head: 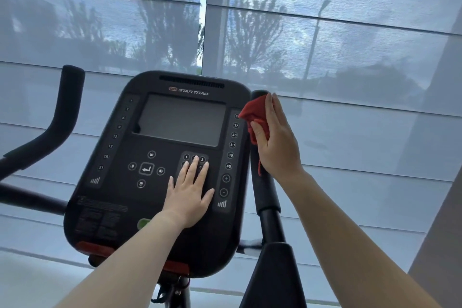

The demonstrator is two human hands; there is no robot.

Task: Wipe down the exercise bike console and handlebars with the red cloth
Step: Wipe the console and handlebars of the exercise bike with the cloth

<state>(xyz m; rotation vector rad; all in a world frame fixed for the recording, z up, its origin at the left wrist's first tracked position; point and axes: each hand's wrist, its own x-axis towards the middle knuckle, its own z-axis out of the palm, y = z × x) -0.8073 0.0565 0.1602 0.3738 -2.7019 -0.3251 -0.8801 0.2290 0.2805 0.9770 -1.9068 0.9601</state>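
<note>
The black bike console (160, 157) fills the middle of the head view, its grey screen dark. My left hand (190, 190) lies flat on the number keypad with fingers straight. The right handlebar (265, 190) rises upright just right of the console. My right hand (275, 142) presses the bunched red cloth (253, 114) against the handlebar's upper part, thumb curled over the cloth, fingers reaching to the bar's tip. The left handlebar (62, 110) curves up at the far left, untouched.
A padded black part (272, 280) of the bike stands below the right handlebar. Large windows covered by translucent blinds (350, 32) fill the background behind the bike. A wall edge (440, 232) shows at the far right.
</note>
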